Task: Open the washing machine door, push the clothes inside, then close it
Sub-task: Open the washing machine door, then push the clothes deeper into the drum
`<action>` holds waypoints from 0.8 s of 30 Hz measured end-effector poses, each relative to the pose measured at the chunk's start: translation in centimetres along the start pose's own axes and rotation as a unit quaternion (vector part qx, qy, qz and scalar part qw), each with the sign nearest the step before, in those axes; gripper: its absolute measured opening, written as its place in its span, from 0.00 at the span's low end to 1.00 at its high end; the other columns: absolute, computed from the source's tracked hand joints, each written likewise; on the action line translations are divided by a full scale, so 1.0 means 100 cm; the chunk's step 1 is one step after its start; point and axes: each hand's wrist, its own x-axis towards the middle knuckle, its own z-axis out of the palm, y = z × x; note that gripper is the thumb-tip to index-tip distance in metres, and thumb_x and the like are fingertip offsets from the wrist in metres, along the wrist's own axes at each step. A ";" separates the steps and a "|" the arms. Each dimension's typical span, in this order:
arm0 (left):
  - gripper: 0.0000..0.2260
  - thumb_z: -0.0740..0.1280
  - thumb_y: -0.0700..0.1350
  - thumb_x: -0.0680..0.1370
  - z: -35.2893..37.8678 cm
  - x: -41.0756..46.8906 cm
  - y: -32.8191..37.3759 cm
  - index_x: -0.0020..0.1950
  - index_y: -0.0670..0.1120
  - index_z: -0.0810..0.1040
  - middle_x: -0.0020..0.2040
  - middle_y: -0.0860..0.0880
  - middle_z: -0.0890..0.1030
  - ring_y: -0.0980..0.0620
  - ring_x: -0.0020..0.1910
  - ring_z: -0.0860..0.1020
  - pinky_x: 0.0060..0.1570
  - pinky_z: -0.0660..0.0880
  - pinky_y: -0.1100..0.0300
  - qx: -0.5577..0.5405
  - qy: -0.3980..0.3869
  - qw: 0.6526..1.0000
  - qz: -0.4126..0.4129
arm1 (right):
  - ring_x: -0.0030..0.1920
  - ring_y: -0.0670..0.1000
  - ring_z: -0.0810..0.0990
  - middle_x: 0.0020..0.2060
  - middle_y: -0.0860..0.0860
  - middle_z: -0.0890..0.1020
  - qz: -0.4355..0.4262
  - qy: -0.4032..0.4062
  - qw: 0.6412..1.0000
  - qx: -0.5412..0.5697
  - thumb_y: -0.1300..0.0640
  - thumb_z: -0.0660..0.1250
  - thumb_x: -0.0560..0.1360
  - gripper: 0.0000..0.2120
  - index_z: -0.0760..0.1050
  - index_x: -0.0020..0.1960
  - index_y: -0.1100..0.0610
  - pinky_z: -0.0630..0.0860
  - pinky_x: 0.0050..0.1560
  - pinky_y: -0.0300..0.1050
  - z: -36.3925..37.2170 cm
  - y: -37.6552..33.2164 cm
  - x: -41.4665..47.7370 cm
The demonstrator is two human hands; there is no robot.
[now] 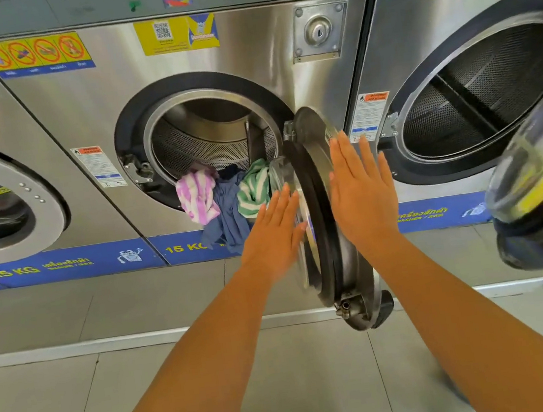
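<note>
The washing machine door (324, 212) stood swung out edge-on toward the camera, hinged at the right of the drum opening (209, 134), with one hand on either side of it. The left hand (275, 229) was flat and open, fingers together, just beside or touching the door's inner glass; motion blur there made the contact hard to confirm. The right hand (361, 190) was likewise spread flat, palm against or just off the door's outer metal face. Neither hand gripped anything.

The clothes lay just left of the left hand, spilling over the lower lip of the opening: a pink striped cloth (194, 195) furthest from the hand, a blue garment (229, 211) hanging down the machine front in the middle, and a green striped cloth (254, 187) nearest the fingertips, close against the door glass. All three sat half in, half out of the drum.

Judging from that, the door was already open and the pushing-in step was the one in hand, not yet done. The next move would call for the left hand to leave the door, gather the hanging blue garment from below, and shove all three pieces well past the rubber seal. The right hand seemed placed to steady the door meanwhile. Any fabric left over the lip would likely catch in the seal at closing.
</note>
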 end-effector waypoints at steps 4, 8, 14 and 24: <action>0.26 0.46 0.54 0.84 0.002 0.017 0.009 0.79 0.48 0.43 0.80 0.49 0.44 0.50 0.79 0.42 0.78 0.44 0.51 0.012 -0.022 1.000 0.006 | 0.75 0.59 0.61 0.76 0.51 0.62 -0.027 0.004 0.999 -0.024 0.54 0.54 0.82 0.25 0.57 0.77 0.55 0.59 0.74 0.60 -0.004 0.044 0.003; 0.26 0.46 0.54 0.84 0.002 0.043 0.029 0.79 0.48 0.42 0.80 0.49 0.43 0.50 0.79 0.41 0.77 0.40 0.53 0.028 -0.041 0.999 0.023 | 0.73 0.60 0.64 0.76 0.51 0.64 -0.001 -0.013 0.999 -0.044 0.52 0.54 0.82 0.25 0.54 0.78 0.49 0.63 0.71 0.61 -0.007 0.081 0.009; 0.28 0.48 0.54 0.83 0.012 0.064 0.049 0.79 0.46 0.41 0.80 0.47 0.42 0.48 0.79 0.42 0.78 0.44 0.49 0.043 -0.060 0.996 0.044 | 0.69 0.60 0.69 0.72 0.57 0.67 0.119 0.017 0.993 -0.009 0.50 0.58 0.80 0.28 0.55 0.77 0.55 0.69 0.66 0.59 0.002 0.097 -0.007; 0.28 0.48 0.54 0.83 -0.007 0.084 0.067 0.79 0.46 0.42 0.80 0.46 0.42 0.48 0.79 0.42 0.78 0.43 0.49 0.074 -0.108 0.988 0.083 | 0.73 0.65 0.61 0.73 0.61 0.64 0.152 -0.012 0.986 -0.071 0.33 0.56 0.75 0.39 0.51 0.78 0.53 0.57 0.69 0.70 0.005 0.123 0.008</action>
